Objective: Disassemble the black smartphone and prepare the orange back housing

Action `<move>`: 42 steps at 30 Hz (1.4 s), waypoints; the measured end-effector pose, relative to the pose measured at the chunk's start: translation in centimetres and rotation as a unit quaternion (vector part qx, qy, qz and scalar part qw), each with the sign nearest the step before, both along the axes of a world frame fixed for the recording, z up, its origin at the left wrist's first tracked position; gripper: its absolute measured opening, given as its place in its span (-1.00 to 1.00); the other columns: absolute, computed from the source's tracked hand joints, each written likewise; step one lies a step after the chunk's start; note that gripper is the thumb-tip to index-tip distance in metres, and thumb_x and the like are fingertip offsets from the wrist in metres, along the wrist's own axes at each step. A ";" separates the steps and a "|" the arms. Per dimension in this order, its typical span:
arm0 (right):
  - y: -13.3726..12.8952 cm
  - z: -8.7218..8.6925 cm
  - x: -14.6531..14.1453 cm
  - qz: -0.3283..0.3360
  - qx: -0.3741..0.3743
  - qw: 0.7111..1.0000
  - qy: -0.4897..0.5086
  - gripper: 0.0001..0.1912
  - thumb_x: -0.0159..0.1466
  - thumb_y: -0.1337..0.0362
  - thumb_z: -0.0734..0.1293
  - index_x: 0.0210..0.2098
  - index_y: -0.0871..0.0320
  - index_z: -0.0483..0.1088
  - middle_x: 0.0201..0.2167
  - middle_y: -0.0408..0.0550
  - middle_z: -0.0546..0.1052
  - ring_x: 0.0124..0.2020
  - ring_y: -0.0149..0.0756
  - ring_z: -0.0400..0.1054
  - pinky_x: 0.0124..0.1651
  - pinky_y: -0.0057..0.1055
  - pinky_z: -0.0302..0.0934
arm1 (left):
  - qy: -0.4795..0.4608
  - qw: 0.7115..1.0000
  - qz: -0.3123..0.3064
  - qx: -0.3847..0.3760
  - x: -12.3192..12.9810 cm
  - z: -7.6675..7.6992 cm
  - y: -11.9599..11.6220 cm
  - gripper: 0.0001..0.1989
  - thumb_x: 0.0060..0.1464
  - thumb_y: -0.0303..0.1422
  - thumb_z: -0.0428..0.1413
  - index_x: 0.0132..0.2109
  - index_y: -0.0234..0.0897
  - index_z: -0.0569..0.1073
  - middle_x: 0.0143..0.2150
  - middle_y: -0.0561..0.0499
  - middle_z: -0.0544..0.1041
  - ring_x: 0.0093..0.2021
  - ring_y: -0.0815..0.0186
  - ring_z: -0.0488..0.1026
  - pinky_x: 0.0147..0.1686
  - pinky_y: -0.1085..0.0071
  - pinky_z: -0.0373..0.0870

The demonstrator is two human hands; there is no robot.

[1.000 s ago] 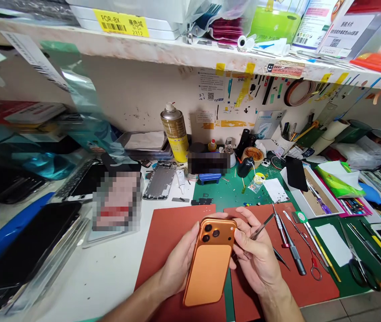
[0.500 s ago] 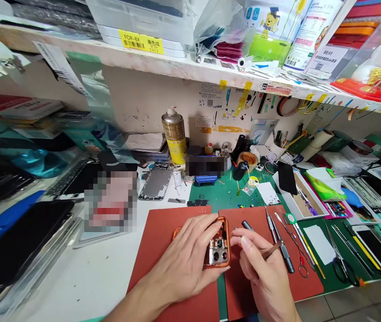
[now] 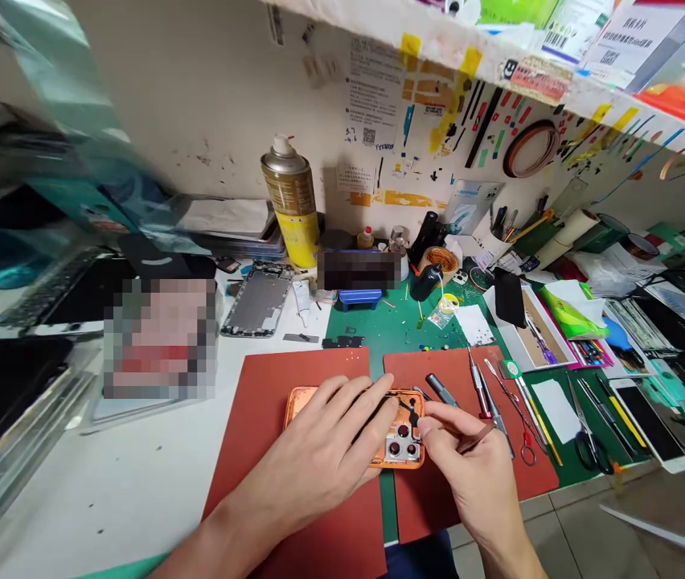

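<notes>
An orange phone housing lies flat across the two red mats, its inside facing up. My left hand spans it, with fingers over the far edge and thumb side at the near edge, and covers much of the interior. A silver camera module with three dark lenses shows at the right end. Just above it is a small black flexible part. My right hand pinches slim metal tweezers, their back end sticking out by the knuckles. The fingertips are close to the black part; whether the tips grip it I cannot tell.
Screwdrivers, red-handled scissors-like forceps and black scissors lie to the right. Behind stand a yellow spray can and a blue holder. A metal phone frame lies at back left.
The view has tilted down and shifted. The housing now lies flatter, with more of its inside showing. My right hand has moved in from beside it to the camera end.
</notes>
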State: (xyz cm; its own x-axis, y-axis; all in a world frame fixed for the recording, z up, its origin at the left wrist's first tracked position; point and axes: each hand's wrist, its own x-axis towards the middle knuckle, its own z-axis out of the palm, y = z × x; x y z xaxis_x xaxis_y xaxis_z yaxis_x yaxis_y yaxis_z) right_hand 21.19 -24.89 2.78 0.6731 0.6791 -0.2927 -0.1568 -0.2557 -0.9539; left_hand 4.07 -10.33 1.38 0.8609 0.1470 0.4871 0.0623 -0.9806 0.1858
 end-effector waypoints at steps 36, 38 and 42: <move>1.1 1.2 1.7 0.103 -0.065 0.980 -0.160 -0.77 0.22 0.16 0.42 -0.36 0.18 0.67 -0.56 -0.16 0.42 -0.54 -0.40 0.13 -0.47 -0.42 0.04 | -0.001 0.989 0.003 0.150 1.1 2.0 -0.6 -0.68 0.36 -0.61 -0.03 0.15 -0.56 0.50 0.23 -0.45 0.63 0.03 -0.13 0.57 0.06 -0.01 0.38; 1.2 1.3 1.8 0.106 -0.061 0.982 -0.145 -0.79 0.21 0.17 0.43 -0.39 0.17 0.65 -0.57 -0.18 0.40 -0.54 -0.41 0.12 -0.48 -0.43 0.02 | 0.000 0.989 0.001 0.150 1.1 1.9 -0.5 -0.68 0.36 -0.61 -0.02 0.15 -0.57 0.49 0.23 -0.46 0.63 0.03 -0.15 0.57 0.06 -0.02 0.37; 1.2 1.4 1.9 0.108 -0.060 0.983 -0.134 -0.80 0.21 0.17 0.43 -0.42 0.17 0.63 -0.59 -0.21 0.37 -0.54 -0.43 0.09 -0.47 -0.44 -0.01 | -0.001 0.989 0.000 0.149 0.9 1.8 -0.5 -0.70 0.36 -0.60 0.00 0.16 -0.58 0.48 0.22 -0.46 0.63 0.03 -0.16 0.56 0.08 -0.03 0.36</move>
